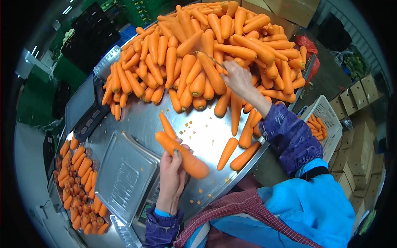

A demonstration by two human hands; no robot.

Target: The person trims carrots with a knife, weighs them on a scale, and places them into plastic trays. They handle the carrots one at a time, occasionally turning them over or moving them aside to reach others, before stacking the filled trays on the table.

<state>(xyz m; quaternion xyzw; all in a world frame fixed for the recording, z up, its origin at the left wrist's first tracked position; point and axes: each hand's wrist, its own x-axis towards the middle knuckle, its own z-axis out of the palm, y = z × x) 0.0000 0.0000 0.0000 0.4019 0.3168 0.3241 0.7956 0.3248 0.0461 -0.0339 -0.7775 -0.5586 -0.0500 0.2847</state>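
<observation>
My left hand (173, 173) is wrapped round a thick carrot (182, 155), held slantwise above the metal table (198, 142). A slimmer carrot (167, 125) shows just behind its upper end. My right hand (239, 77) is closed and reaches over the near side of a large carrot heap (182, 62). From its fingers a thin, dark, knife-like tool (214, 60) points up and left across the carrots. Small round carrot trimmings (190, 127) lie scattered on the table between my hands. Several loose carrots (227, 153) rest near the right edge.
Left of my left hand stands a scale with a metal pan (126, 177). A dark scale (87, 105) sits farther back. Packed carrots (82, 186) fill the left end. A white basket (326, 111) with carrots and cardboard boxes (355, 149) stand at the right.
</observation>
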